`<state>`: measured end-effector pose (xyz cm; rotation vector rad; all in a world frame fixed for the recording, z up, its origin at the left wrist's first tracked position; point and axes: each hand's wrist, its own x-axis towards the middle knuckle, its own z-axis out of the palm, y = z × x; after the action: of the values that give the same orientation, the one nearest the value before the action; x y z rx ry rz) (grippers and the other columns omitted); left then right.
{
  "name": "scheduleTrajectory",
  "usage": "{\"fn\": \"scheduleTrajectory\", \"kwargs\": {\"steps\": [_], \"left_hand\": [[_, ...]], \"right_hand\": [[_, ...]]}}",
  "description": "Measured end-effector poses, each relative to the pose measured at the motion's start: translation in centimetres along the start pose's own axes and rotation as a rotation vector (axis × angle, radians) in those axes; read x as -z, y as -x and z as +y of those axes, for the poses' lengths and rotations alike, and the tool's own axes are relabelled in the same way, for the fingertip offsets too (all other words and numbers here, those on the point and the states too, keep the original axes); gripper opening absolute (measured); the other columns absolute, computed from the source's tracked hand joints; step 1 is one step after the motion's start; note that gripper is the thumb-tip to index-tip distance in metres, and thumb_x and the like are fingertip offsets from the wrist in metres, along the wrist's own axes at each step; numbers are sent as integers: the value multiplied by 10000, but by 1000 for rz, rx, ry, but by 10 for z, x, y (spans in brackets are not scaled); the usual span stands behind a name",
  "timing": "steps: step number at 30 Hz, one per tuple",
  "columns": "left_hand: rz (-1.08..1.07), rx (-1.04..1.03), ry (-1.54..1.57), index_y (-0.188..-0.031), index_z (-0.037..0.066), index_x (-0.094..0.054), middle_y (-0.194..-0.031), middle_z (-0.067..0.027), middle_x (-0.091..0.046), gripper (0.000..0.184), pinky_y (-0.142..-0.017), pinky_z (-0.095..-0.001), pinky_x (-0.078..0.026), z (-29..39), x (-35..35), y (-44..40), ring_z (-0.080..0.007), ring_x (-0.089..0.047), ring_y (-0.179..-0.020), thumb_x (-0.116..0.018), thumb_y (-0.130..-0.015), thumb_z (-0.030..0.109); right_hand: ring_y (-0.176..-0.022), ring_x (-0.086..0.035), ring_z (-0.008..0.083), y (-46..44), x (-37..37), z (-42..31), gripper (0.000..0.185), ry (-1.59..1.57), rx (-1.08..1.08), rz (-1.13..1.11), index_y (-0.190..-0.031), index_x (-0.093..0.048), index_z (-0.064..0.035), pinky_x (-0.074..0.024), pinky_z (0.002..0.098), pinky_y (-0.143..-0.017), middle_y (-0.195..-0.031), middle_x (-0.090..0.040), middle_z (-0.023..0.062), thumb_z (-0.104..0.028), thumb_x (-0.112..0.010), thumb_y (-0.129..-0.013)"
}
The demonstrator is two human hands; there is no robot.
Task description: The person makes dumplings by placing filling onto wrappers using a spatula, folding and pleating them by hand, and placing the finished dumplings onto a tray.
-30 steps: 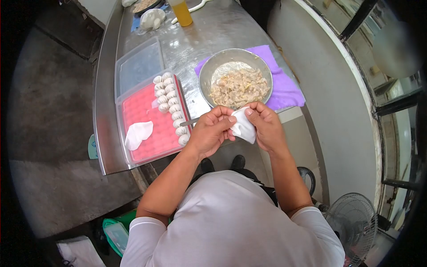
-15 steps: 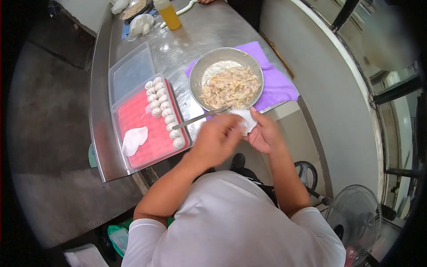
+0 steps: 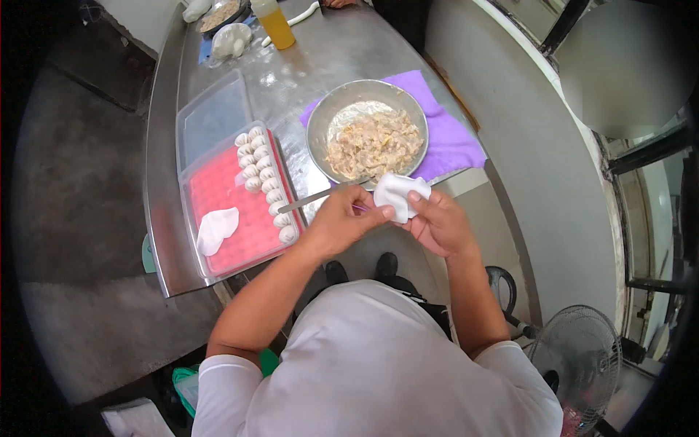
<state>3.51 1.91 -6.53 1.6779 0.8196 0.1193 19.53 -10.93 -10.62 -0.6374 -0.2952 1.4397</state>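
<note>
Right hand (image 3: 440, 224) pinching the white wrapper (image 3: 400, 191), left hand (image 3: 341, 221) apparently pinching its edge too, and one uneven tug could tear it!

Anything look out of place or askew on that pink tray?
Yes, mildly: a white sheet lies crooked on the pink tray, apart from the lined-up dumplings. It may simply be a spare wrapper.

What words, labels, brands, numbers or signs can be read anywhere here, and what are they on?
There are none that I can read.
The metal bowl, red tray and purple cloth show no lettering.
The yellow bottle shows no readable label.
Any marking on the fan is too small or unclear to tell.
</note>
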Motion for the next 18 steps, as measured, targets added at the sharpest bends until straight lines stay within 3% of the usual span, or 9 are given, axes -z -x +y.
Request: {"fn": "scheduleTrajectory", "kwargs": {"steps": [1,3,8,11,13,16,18], "left_hand": [[1,-2,-4,-963,-8,-645,-850,-21,-632,190,-693,-217,-479,-3,-7,-1,-78,-582,-767,-769,-882,110],[61,-4,494,-936,8,-646,-854,-34,-650,187,-667,-224,-494,-14,-18,-4,-80,-593,-750,-787,-862,105],[80,-89,379,-915,22,-642,-847,-32,-660,120,-669,-237,-527,-15,-11,-4,-92,-619,-749,-750,-885,65],[51,4,542,-962,36,-628,-872,-44,-667,99,-697,-250,-556,-12,-10,-4,-106,-639,-777,-711,-908,38],[7,167,843,-1054,50,-593,-936,-64,-676,168,-709,-270,-576,-4,-12,-3,-131,-661,-820,-689,-918,28],[82,109,666,-1124,64,-556,-995,-75,-679,249,-711,-282,-581,-8,-18,-2,-157,-674,-861,-687,-916,31],[112,55,618,-1144,53,-536,-987,-76,-672,324,-716,-280,-573,-14,-17,-5,-155,-668,-856,-727,-883,32]], "right_hand": [[-1172,-614,212,0,-3,3,381,11,28,1,-1367,-515,39,-495,364,-993,-1260,-634,120,-80,-552,-1008],[-1150,-618,197,2,0,8,382,46,65,27,-1361,-523,34,-496,346,-967,-1253,-637,110,-83,-571,-1001],[-1091,-623,161,1,8,12,374,203,139,61,-1337,-544,27,-497,304,-903,-1232,-645,84,-77,-602,-983],[-1077,-620,151,4,1,7,341,188,148,36,-1307,-570,29,-500,305,-906,-1205,-656,73,-67,-594,-981],[-1041,-632,145,6,1,3,305,129,114,10,-1274,-599,22,-509,309,-892,-1163,-674,71,-70,-589,-982],[-984,-642,119,3,3,12,282,195,115,65,-1253,-618,5,-527,295,-848,-1124,-688,57,-88,-581,-990],[-934,-642,91,-2,15,20,284,421,121,66,-1263,-619,-22,-535,270,-796,-1099,-693,36,-104,-581,-994]]}}
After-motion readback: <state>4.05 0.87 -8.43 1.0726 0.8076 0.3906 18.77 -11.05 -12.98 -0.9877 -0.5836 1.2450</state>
